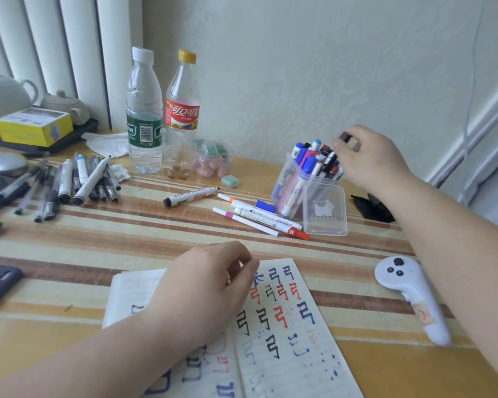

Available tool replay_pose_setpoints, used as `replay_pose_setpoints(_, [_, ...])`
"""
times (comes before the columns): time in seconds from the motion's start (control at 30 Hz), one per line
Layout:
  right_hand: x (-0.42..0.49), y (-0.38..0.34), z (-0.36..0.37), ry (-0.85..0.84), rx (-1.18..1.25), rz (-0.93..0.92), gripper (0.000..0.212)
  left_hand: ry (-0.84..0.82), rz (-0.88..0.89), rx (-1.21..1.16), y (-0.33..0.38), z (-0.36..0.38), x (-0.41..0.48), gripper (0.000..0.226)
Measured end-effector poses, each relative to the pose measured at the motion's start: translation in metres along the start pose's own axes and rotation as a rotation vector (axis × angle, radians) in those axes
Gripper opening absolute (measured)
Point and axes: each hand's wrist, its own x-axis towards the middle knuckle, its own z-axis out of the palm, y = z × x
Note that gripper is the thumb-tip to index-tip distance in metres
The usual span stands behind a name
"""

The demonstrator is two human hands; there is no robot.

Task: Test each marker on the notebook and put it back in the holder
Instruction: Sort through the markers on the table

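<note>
An open notebook [288,340] covered in coloured test marks lies at the near edge of the desk. My left hand [204,285] rests on its left page with fingers loosely curled and holds nothing. A clear plastic holder [324,214], crowded with upright markers, stands at the right rear. My right hand [371,159] is above the holder and pinches the dark top end of a marker [346,138], whose lower part sits among the others. Several loose markers [259,216] and a black whiteboard marker [190,195] lie between holder and notebook.
A water bottle [143,110] and a cola bottle [183,110] stand at the back, beside a small tub of erasers [212,162]. A heap of pens [69,182] lies on the left. On the right sit a white controller [411,294] and a black clip [371,208].
</note>
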Motion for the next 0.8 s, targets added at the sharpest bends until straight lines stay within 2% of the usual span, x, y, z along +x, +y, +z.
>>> replay_pose_setpoints(0.1, [-0.007,-0.006,0.006,-0.135,0.011,-0.193,0.020,-0.014,-0.010,0.000,0.001,0.000,0.000,0.025])
replay_pose_setpoints(0.23, [-0.003,-0.003,0.011,-0.057,-0.003,-0.008,0.027,-0.015,-0.011,0.007,0.000,0.001,0.000,0.022])
replay_pose_setpoints(0.3, [-0.004,-0.003,0.013,-0.103,0.029,-0.021,0.032,-0.015,-0.011,0.009,0.000,0.001,0.000,0.021])
replay_pose_setpoints(0.53, [0.003,-0.005,0.010,-0.080,0.037,0.021,0.015,-0.025,-0.016,0.016,0.000,0.002,0.000,0.022])
replay_pose_setpoints(0.63, [0.006,-0.003,0.006,-0.007,-0.013,0.085,0.030,-0.026,-0.024,0.030,-0.001,0.003,0.000,0.022])
replay_pose_setpoints(0.8, [0.004,-0.011,0.017,0.028,0.021,0.063,0.043,-0.033,-0.027,0.030,-0.001,0.002,0.001,0.022])
